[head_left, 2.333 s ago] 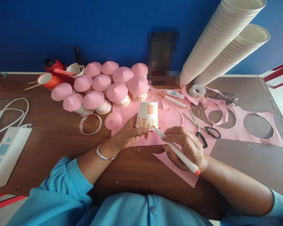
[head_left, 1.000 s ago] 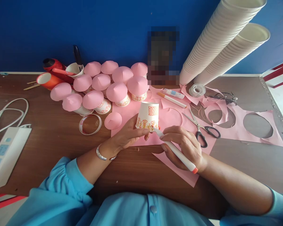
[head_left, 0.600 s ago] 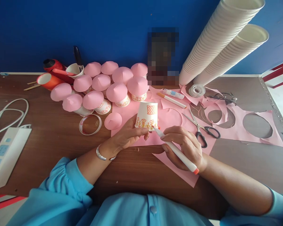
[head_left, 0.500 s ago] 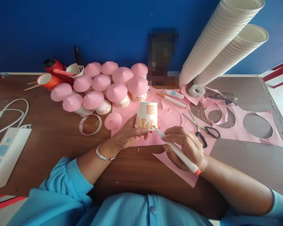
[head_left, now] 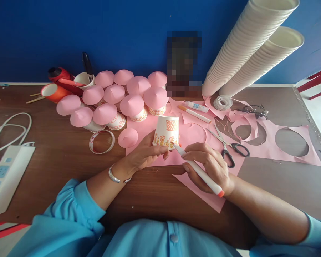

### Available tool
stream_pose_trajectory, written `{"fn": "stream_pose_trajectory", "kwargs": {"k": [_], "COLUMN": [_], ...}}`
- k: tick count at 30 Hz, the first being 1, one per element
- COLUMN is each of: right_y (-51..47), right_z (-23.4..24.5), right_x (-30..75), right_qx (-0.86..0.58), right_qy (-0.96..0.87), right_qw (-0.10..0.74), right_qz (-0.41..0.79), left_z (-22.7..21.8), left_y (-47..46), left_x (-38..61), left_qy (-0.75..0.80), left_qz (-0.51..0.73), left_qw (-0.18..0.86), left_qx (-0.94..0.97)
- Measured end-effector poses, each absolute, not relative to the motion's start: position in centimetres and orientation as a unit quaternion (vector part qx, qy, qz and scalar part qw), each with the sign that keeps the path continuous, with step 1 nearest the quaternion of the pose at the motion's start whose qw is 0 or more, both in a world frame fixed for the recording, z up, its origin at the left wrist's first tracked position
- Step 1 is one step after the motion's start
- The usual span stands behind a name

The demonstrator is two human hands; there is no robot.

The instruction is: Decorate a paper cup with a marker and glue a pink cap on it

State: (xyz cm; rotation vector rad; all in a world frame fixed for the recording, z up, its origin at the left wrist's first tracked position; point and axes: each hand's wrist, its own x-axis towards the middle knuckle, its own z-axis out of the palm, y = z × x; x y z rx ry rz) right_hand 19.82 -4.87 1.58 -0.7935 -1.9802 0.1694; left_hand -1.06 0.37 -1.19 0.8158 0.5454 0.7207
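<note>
Paper cup (head_left: 161, 130), 1: likely light, crushable; best held by its rim. Left hand (head_left: 142, 154) grasps it; right hand (head_left: 210, 161) grips 1 marker (head_left: 202, 174).

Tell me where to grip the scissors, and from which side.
Probably by the black handle loops of the scissors, from the person's near right: they lie part-open, blades pointing away and loops toward that side. The right hand holds a white marker, so it isn't free.
</note>
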Motion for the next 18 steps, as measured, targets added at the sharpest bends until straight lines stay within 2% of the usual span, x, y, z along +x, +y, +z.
{"fn": "stream_pose_trajectory", "kwargs": {"k": [18], "right_y": [-5.02], "right_z": [1.55], "right_x": [19.77], "right_qx": [-0.344], "right_qy": [-0.805], "right_qw": [0.477], "right_qz": [0.078], "left_z": [-0.72], "left_y": [0.34], "left_x": [-0.90], "left_qy": [0.282], "left_qz": [0.343], "left_qw": [0.811], "left_qx": [0.380]}}
